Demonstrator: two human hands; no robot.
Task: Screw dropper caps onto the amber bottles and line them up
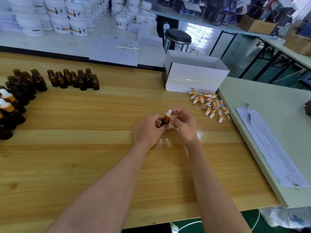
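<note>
Over the middle of the wooden table [84, 157], my left hand [148, 130] grips a small amber bottle [164, 121], tilted slightly. A dropper cap [168, 114] with a gold collar and white bulb sits on its neck, and the fingers of my right hand [184, 123] curl around that cap. Several uncapped amber bottles [74, 79] stand in a cluster at the back left. More bottles, some capped [6, 98], stand at the far left edge. A pile of loose dropper caps [210, 105] lies to the right.
An open white cardboard box [193, 78] stands behind the cap pile. A pale board [272, 132] with a printed sheet [269, 145] and a pen [248, 113] adjoins on the right. Papers [116, 51], white jars [58, 15] and a black stool [177, 37] are beyond.
</note>
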